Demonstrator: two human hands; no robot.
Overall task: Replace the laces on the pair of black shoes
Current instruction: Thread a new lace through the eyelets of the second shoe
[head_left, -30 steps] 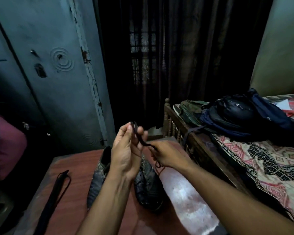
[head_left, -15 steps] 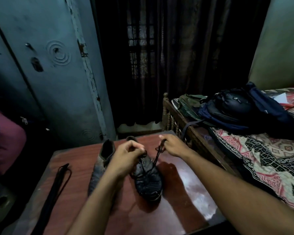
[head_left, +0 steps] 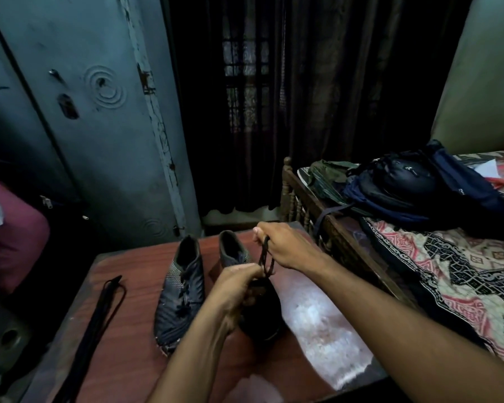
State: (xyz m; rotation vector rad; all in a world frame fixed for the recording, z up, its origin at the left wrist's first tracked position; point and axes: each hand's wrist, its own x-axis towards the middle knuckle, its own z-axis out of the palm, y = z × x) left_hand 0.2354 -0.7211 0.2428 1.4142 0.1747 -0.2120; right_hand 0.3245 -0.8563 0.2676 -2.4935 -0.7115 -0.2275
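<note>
Two black shoes stand side by side on the red-brown table point(head_left: 128, 301), toes toward me. The left shoe point(head_left: 181, 289) is in full view with a lace in its eyelets. The right shoe point(head_left: 259, 312) is partly hidden by my left hand point(head_left: 236, 289), whose fingers curl over its lacing area. My right hand point(head_left: 282, 245) pinches a black lace point(head_left: 266, 258) that runs down from it to the right shoe. A bundle of spare black laces point(head_left: 99, 312) lies on the table's left part.
A wooden bed point(head_left: 332, 225) with a patterned cover stands right of the table, carrying a dark blue backpack point(head_left: 413, 190). A grey-blue door point(head_left: 99, 126) and dark curtains point(head_left: 317, 97) stand behind. A maroon object point(head_left: 9, 234) sits at the left.
Both hands came down from in front of me to the right shoe. My left hand has settled on the shoe's lacing, and my right hand now pulls the lace up and to the right.
</note>
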